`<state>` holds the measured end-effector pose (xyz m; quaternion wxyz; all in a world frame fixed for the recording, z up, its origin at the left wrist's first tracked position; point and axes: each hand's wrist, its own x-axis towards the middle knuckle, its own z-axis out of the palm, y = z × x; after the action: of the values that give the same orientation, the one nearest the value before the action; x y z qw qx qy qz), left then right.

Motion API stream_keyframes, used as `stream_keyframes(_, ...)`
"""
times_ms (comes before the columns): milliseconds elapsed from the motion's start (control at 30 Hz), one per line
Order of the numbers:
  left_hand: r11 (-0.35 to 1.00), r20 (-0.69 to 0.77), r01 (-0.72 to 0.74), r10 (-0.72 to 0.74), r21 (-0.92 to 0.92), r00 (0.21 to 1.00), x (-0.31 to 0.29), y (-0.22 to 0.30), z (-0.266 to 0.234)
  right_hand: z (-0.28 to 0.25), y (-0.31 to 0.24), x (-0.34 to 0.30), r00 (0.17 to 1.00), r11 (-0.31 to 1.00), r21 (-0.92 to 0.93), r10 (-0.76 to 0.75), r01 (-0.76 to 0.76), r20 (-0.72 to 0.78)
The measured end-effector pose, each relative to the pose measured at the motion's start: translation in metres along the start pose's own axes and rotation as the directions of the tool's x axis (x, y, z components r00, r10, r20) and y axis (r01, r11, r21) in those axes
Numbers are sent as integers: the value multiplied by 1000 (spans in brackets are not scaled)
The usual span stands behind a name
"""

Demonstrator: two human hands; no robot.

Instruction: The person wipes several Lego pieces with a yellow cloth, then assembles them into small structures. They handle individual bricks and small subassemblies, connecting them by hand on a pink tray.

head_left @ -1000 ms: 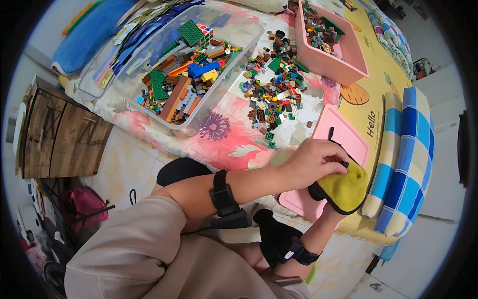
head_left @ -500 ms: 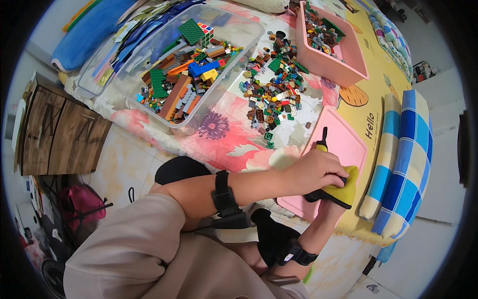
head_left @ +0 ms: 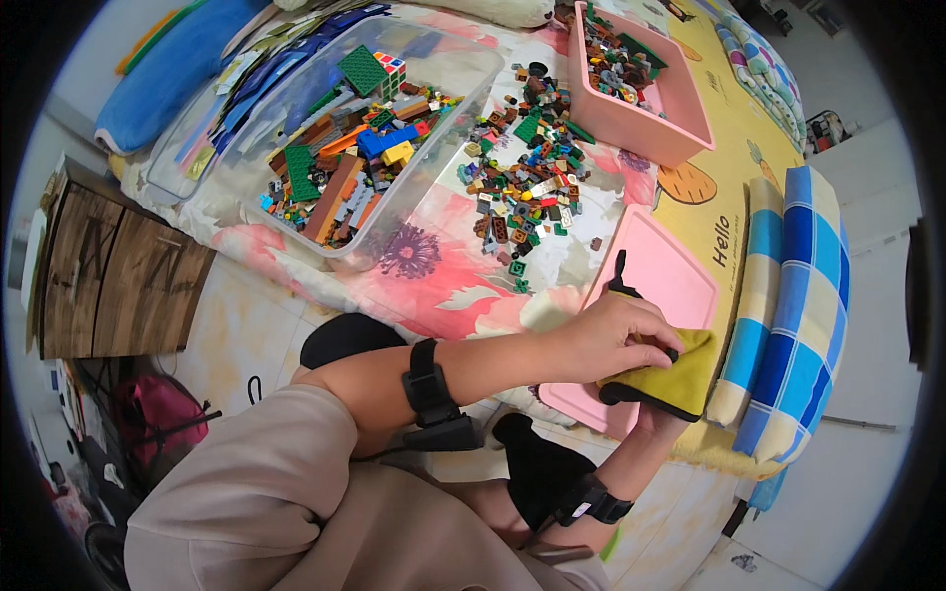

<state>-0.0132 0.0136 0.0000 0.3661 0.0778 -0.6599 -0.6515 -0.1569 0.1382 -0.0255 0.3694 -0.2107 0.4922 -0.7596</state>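
Yellow-and-black microfibre cloth [head_left: 662, 379], folded on the near corner of the flat pink plastic lid [head_left: 658, 286]: since a second ago I see it drawn back from the lid's right edge toward the near edge, which suggests wiping strokes are sweeping the surface. The left hand [head_left: 616, 335] presses on top of the cloth, fingers curled closed over it. The right hand [head_left: 658, 426] lies beneath lid and cloth, mostly hidden, so I cannot tell its grip.

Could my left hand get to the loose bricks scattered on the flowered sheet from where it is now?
Probably yes. The left hand lies on the yellow cloth over the pink lid, and the loose bricks sit just beyond, with only open sheet between them.
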Motion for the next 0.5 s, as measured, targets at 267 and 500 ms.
stream_keyframes(267, 985, -47, 160, -158, 59, 986, 0, 1, -3, 28, -34, 0, 982, 963, 264, 4, 47, -189)
stream_keyframes(500, 779, 23, -278, 322, 562, 947, 0, -7, -9, 54, -19, 10, 956, 174, -941, -95, 292, 279)
